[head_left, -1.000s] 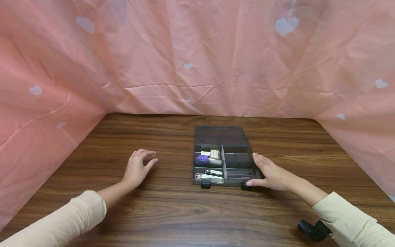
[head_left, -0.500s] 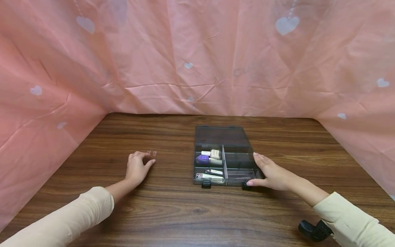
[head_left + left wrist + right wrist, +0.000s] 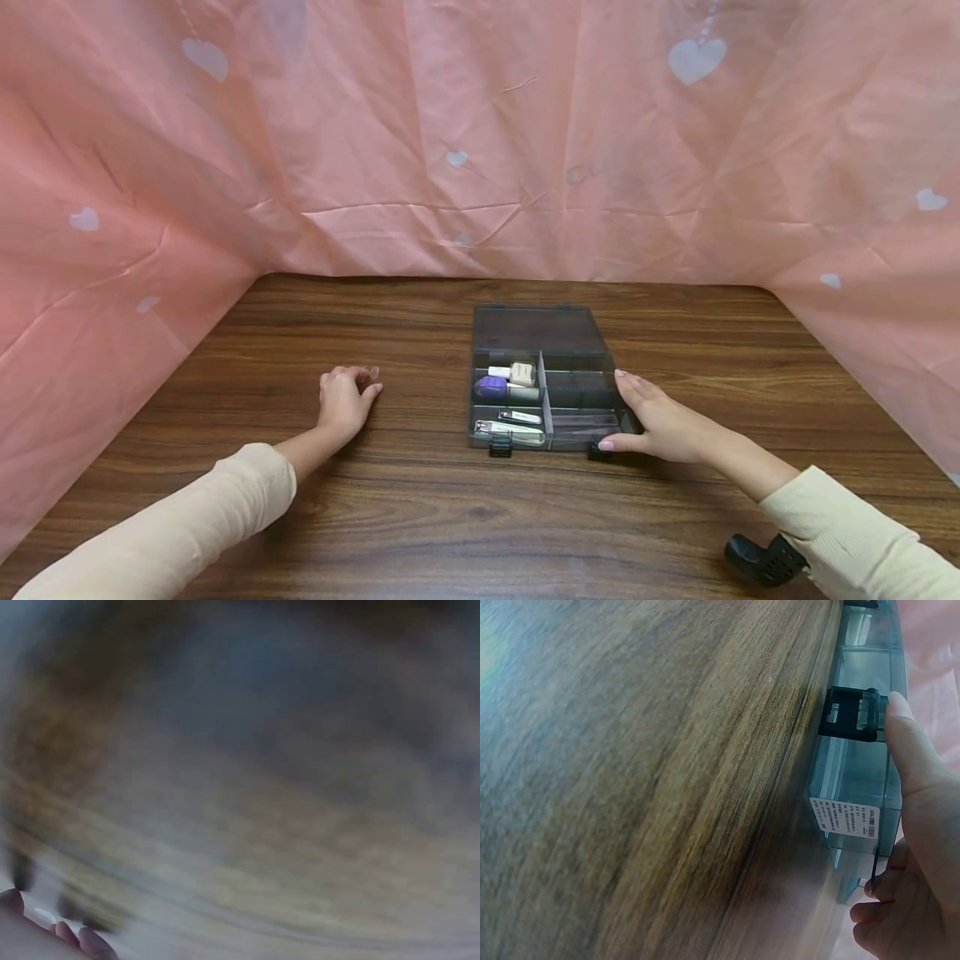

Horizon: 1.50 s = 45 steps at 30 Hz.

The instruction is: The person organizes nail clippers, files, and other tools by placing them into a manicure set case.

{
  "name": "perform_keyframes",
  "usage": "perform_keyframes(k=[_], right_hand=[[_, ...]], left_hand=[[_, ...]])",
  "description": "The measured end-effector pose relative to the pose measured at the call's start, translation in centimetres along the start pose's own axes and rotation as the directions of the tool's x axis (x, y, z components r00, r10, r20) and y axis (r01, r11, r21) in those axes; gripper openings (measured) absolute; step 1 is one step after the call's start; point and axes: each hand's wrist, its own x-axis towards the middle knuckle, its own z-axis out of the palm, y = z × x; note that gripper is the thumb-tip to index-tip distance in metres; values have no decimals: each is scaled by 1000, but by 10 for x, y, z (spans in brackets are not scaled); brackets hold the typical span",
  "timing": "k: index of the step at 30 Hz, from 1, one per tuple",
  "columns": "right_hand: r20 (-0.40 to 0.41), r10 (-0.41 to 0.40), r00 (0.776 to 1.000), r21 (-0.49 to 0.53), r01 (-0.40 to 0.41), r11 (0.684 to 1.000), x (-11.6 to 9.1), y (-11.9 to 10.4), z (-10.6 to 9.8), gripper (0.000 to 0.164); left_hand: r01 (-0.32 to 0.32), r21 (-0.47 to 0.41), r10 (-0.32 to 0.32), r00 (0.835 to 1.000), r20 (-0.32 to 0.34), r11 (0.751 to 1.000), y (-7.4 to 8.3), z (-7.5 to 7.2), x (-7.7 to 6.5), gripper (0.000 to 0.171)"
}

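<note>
My left hand (image 3: 347, 404) is low over the table at left, its thumb and index fingertip apart. Close to the index fingertip lies a small clear oval piece (image 3: 374, 372), like a nail tip; a pale oval (image 3: 45, 916) also appears between the fingertips in the blurred left wrist view. With my right hand (image 3: 663, 425) I grip the near right corner of a smoky clear compartment box (image 3: 581, 364), thumb by a black front latch (image 3: 849, 714). Its lid lies open away from me. Inside are a purple nail polish bottle (image 3: 492, 387), a cream one (image 3: 522, 374) and two nail clippers (image 3: 519, 417).
The brown wooden table (image 3: 465, 525) runs back to a pink curtain (image 3: 420, 167) with hearts, which also closes both sides. A black device (image 3: 765, 560) sits at my right sleeve. Thin clear strips (image 3: 583, 423) lie in the box's front right compartment.
My left hand has shifted slightly, its forearm moving right. Two clear pieces showed beside it half a second ago; one shows now in the head view. The right hand and box have stayed still.
</note>
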Motion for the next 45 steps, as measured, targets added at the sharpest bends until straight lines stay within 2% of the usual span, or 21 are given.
perform_keyframes(k=[10,16,24,45], right_hand=[[-1,-3,1000,-1,3,1000,0,0,0,101],[5,-1,1000,2,1,1000,-1,-1,-1,102],[10,11,1000,8,-12,1000,-2,-1,0,102],[-3,-1,1000,-5,1,1000,-1,0,1,101]], left_hand=[[65,50,-66,997,30,997,6,-1,9,22],[135,66,-139,989,58,989,10,0,12,22],[183,100,-190,979,68,978,15,2,18,20],[93,152,-105,992,74,984,13,0,20,16]])
